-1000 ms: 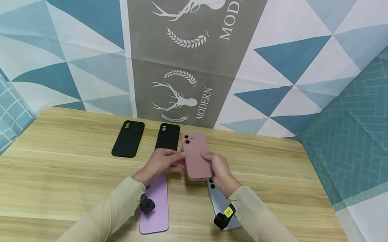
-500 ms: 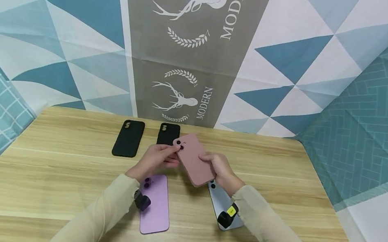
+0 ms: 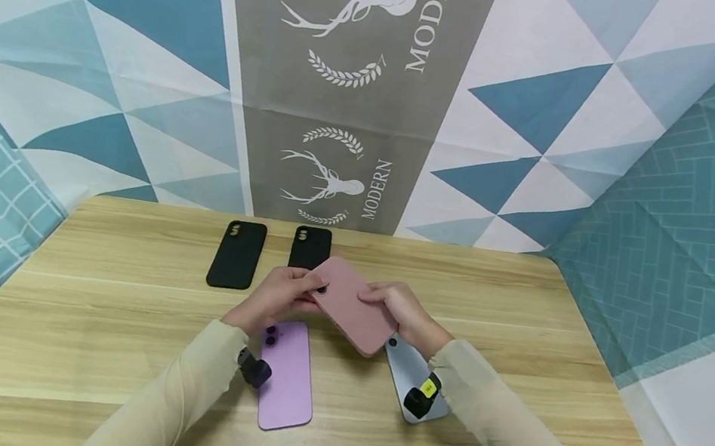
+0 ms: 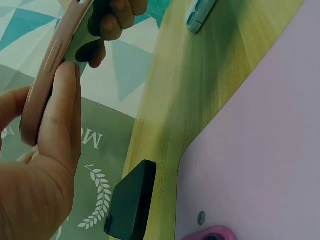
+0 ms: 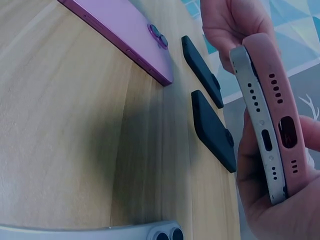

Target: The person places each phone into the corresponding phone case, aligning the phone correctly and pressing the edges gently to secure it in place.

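Above the middle of the table, both hands hold a pink phone case [image 3: 355, 310] with its back up. A silver phone [image 5: 257, 115] lies against the case's inner side. At the end with the port hole, the phone stands partly out of the case, with a gap between their edges. My left hand [image 3: 279, 294] pinches the camera-end corner, thumb on top by the lens hole. My right hand [image 3: 409, 314] grips the opposite side near the other end, thumb on the case's back. In the left wrist view, the phone's dark, shiny screen side shows under the right fingers.
A lavender phone [image 3: 293, 389] lies below the left wrist. Under the right wrist lies a light blue phone [image 3: 403, 374], partly covered. Two black phone cases [image 3: 236, 255] lie near the table's back edge, one partly hidden behind the left hand. A patterned cloth backdrop rises behind.
The pink case has turned counter-clockwise and come slightly nearer. My left hand has shifted from its long side to the camera corner; my right hand keeps its grip.
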`<state>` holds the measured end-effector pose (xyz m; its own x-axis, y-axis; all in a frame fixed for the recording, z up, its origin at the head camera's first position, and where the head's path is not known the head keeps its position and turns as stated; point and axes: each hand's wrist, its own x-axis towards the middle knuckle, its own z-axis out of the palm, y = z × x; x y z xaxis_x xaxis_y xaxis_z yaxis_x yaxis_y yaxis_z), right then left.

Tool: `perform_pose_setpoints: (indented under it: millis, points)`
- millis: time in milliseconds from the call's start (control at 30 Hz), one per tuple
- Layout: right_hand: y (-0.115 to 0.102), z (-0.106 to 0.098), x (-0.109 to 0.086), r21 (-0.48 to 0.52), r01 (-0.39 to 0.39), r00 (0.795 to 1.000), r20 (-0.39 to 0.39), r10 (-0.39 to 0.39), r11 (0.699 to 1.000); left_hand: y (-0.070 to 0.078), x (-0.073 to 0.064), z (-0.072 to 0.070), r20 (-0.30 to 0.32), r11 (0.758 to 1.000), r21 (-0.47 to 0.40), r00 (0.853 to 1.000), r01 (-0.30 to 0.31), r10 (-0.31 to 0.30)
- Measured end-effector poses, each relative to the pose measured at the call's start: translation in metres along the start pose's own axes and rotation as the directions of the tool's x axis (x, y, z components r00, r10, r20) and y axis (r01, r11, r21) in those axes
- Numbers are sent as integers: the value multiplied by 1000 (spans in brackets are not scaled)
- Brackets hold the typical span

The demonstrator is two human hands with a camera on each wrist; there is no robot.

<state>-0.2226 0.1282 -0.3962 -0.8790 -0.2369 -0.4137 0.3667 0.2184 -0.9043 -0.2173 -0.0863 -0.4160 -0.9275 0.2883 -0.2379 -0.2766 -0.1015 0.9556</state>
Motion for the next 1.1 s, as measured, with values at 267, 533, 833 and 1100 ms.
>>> perform_pose_setpoints:
  millis: [267, 533, 833, 1100]
  points:
    - [-4, -4, -4, -106, 40, 997, 68, -33, 993, -1, -4, -5, 91, 999, -29, 995, 40, -38]
    - [-5, -7, 2, -193, 79, 991, 117, -57, 978, -2, -6, -3, 50, 1000, -21, 999, 19, -18]
    - [-6, -13, 3, -218, 78, 991, 127, -51, 973, -3, -14, 1, -21, 998, -54, 1000, -24, 23]
    - [-2, -21, 0, -93, 85, 984, 161, -69, 992, 0, -23, -1, -143, 988, -143, 989, -55, 35]
